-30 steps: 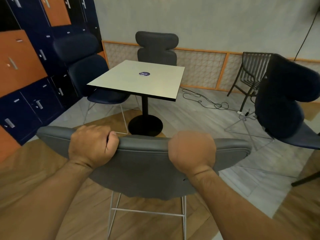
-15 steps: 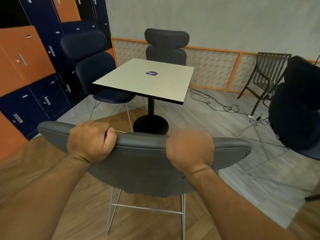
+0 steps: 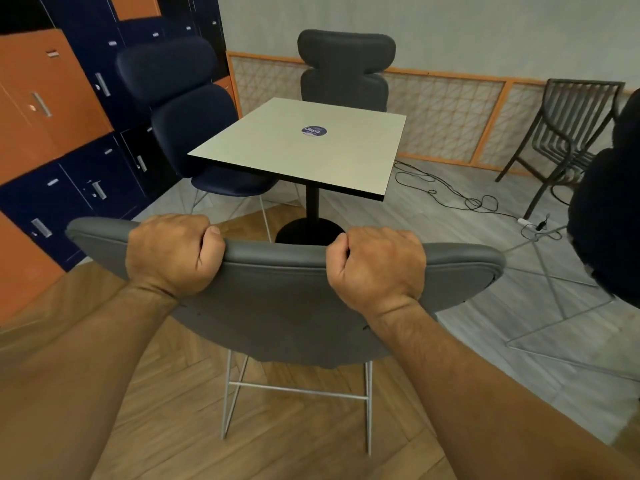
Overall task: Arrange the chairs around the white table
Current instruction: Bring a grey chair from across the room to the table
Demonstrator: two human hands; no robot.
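The white square tabletop is standing in the middle of the frame on a black post and round base. A round purple sticker is lying near its centre. Wood-patterned floor is filling the lower half of the frame and giving way to grey planks around the base. Orange and navy lockers are lining the upper left, and a lattice panel with orange trim is running along the far wall.

At lower centre, a grey chair is standing on the near side of the table, apart from it, with its back toward the camera. The left hand is gripping the top edge of that back with its fingers curled over it. The right hand is gripping the same edge further right in the same way.

A navy chair is sitting at the tabletop's left edge, its seat partly under it. A second grey chair is standing at the far edge. A dark chair is standing at the right border of the frame, well apart from the table, with grey floor lying open between them. A slatted metal chair is standing by the wall at upper right. A black cable is trailing across the floor between it and the table.
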